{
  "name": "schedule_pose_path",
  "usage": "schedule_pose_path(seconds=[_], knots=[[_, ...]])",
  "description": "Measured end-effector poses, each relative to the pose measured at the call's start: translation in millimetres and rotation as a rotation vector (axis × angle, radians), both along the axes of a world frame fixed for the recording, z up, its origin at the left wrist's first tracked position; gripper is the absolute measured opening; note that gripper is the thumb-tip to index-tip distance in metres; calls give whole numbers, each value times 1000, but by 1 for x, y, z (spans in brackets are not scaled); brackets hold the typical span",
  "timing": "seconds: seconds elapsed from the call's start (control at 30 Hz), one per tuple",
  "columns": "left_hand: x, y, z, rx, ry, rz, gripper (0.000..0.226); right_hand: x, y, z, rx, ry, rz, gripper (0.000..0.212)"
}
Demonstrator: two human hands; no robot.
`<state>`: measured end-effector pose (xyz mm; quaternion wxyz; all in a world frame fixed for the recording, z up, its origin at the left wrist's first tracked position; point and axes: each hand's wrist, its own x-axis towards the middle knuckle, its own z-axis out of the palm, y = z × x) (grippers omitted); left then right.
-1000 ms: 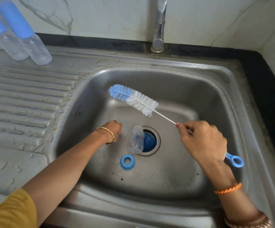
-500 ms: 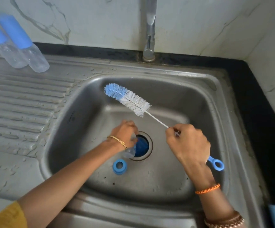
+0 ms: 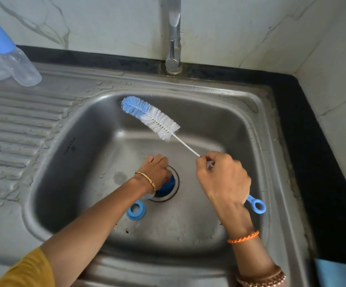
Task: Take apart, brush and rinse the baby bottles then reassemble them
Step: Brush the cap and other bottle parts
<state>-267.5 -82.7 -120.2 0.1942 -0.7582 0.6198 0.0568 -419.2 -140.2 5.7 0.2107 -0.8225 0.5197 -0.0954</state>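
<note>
The left hand [image 3: 155,170] grips a clear plastic bottle body [image 3: 148,196] over the drain of the steel sink [image 3: 68,154]. The right hand [image 3: 223,179] grips the blue-and-white bristle brush [image 3: 150,118]. Wet, light and probably slippery, the bottle wants holding round its middle.

In the sink [image 3: 248,112], the left hand [image 3: 156,170] reaches down at the drain [image 3: 175,183] with a ring [image 3: 136,210] just near of it, the right hand [image 3: 223,179] holds the brush [image 3: 150,117] to the right, and two bottles [image 3: 14,65] lie far left on the drainboard [image 3: 16,121].
</note>
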Motion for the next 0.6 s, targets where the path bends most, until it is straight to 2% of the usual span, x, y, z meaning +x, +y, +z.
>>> schedule_pose_path(seconds=[0.07,0.17,0.4,0.43,0.5,0.6], knots=[[6,-2,13,-59,141,85,26,0,0,-1,-23,-28,3,25],[18,4,43,-169,478,347,26,0,-1,-2,-39,-76,-1,24],[38,60,105,-549,1476,1004,21,0,1,0,-16,-190,-19,22],[41,64,107,-606,1541,1026,26,0,1,0,-14,-205,-25,21],[49,69,107,-638,1540,968,41,0,2,0,-8,-226,-23,20],[56,72,109,-763,1404,896,15,-1,3,-1,-6,-246,-6,18]])
